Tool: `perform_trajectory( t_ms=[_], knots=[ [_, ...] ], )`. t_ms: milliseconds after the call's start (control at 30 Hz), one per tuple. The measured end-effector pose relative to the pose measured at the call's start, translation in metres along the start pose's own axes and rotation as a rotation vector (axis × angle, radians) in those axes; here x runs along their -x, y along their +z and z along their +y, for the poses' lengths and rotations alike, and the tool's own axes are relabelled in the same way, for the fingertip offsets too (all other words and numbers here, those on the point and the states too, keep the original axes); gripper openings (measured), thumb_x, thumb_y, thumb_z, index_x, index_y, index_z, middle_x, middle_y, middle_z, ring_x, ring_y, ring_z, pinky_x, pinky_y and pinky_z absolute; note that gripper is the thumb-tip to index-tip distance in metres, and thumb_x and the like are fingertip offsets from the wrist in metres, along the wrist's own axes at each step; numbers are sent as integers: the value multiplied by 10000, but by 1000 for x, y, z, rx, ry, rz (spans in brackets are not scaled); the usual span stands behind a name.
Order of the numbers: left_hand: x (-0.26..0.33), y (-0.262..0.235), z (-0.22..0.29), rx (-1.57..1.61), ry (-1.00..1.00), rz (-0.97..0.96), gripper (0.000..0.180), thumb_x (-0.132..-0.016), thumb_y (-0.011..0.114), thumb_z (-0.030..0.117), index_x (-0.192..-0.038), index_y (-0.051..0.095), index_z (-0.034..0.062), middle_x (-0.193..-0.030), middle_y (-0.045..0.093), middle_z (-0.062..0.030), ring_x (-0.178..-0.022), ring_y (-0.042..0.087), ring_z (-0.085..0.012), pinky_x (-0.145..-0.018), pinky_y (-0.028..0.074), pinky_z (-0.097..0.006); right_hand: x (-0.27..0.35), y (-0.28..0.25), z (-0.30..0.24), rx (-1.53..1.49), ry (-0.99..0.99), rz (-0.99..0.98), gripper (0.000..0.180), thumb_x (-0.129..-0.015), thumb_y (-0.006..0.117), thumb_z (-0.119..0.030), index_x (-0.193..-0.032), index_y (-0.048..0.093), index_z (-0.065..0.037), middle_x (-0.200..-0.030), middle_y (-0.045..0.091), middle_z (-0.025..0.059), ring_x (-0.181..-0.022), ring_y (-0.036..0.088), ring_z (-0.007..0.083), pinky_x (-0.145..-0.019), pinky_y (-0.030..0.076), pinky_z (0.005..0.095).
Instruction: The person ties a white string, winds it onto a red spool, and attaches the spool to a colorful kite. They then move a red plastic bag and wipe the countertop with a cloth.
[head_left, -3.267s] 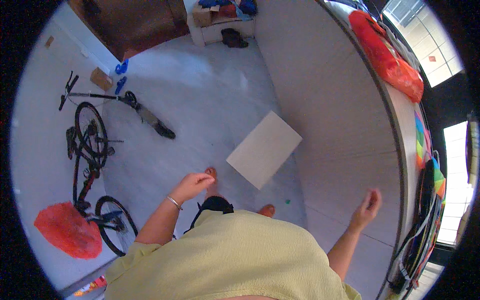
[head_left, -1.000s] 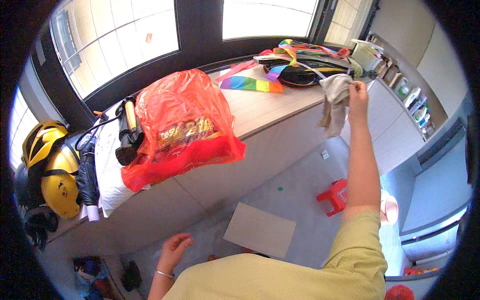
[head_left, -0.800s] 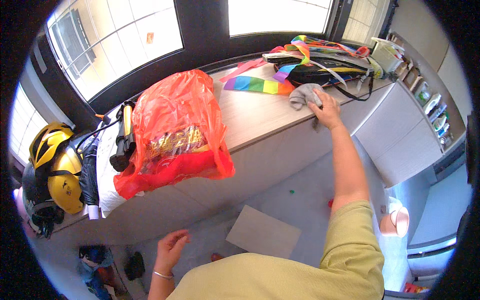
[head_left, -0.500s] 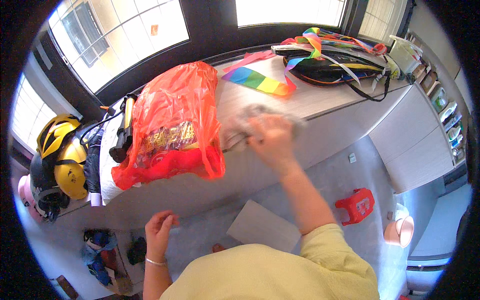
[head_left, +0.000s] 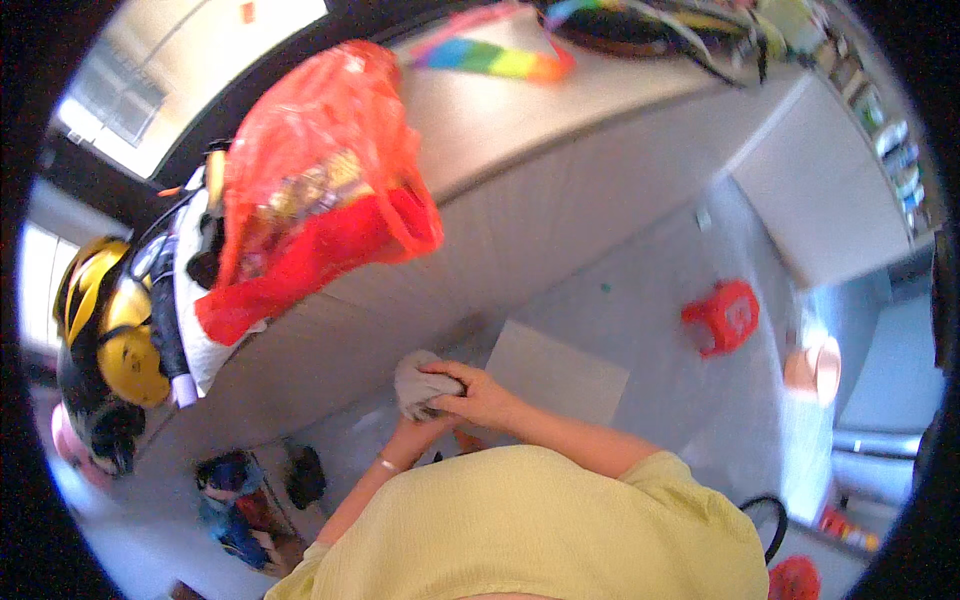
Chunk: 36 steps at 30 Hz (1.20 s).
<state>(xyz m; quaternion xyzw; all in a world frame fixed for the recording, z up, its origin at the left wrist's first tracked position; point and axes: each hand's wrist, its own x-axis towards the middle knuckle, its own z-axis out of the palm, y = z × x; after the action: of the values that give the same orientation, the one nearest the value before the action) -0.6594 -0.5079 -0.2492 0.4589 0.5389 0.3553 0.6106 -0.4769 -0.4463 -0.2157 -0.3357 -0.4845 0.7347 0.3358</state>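
A bunched grey cloth (head_left: 413,384) is held in front of my body, below the front edge of the light wooden counter (head_left: 500,130). My right hand (head_left: 470,394) closes over its right side, fingers and thumb pressed to the fabric. Under the cloth is my left hand (head_left: 418,430), gripping it from below with its fingers mostly hidden; a pale bracelet circles that wrist. Above and to the left, a red plastic bag (head_left: 320,130) with packages inside stands on the counter, apart from both hands.
On the counter lie a rainbow ribbon (head_left: 490,58) and a dark racket bag (head_left: 630,35). Yellow helmets (head_left: 133,350) crowd the left end. Down on the floor are a flat light board (head_left: 560,370), a red stool (head_left: 722,318) and a pinkish container (head_left: 813,370).
My right hand has come off the counter top with the cloth, toward my body. The left hand has moved right to meet it, and both now hold the cloth. The view has tilted down.
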Motion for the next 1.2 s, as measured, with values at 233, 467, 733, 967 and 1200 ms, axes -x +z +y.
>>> perform_trajectory(
  t_ms=[233, 467, 733, 967, 1200],
  knots=[
    [-38, -54, -95, 283, -551, 134, 554, -757, 704, 50, -1267, 488, 70, -1265, 523, -99, -1140, 535, -255, -874, 499, -399, 68, -33, 181, -526, 404, 699, 418, -919, 585, -346, -1237, 519, -82, -1149, 592, 80, -953, 591, 193, -826, 482, 353],
    [-98, -27, -162, 90, -662, 67, 577, -716, 747, 90, -1240, 512, 47, -1128, 601, -80, -1031, 590, -246, -824, 511, -390, 191, -108, 347, -788, 654, 1676, 571, -866, 591, -509, -1208, 513, -58, -1119, 610, 128, -1034, 564, 243, -819, 457, 362],
    [-158, -3, -298, -44, -866, -33, 530, -681, 773, 132, -1162, 565, 57, -1069, 614, -58, -931, 599, -226, -758, 511, -353, 237, -220, 394, -424, 526, 1505, 642, -850, 617, -499, -1234, 527, 9, -1117, 591, 105, -1003, 534, 221, -871, 421, 345],
    [-133, 67, -269, 44, -769, 124, 426, -680, 775, 131, -1071, 614, 79, -1017, 623, -51, -892, 609, -204, -742, 509, -352, 216, -246, 364, -410, 419, 1651, 464, -852, 669, -348, -1074, 610, 54, -995, 655, 99, -879, 593, 182, -749, 481, 318],
    [-62, 152, -313, 187, -711, -161, 365, -746, 732, 105, -1086, 611, 48, -1065, 623, -49, -973, 607, -198, -811, 507, -357, 269, -398, 391, 89, 459, 1616, 389, -825, 689, -376, -918, 655, 0, -780, 596, 20, -686, 508, 116, -606, 430, 281]
  ],
)
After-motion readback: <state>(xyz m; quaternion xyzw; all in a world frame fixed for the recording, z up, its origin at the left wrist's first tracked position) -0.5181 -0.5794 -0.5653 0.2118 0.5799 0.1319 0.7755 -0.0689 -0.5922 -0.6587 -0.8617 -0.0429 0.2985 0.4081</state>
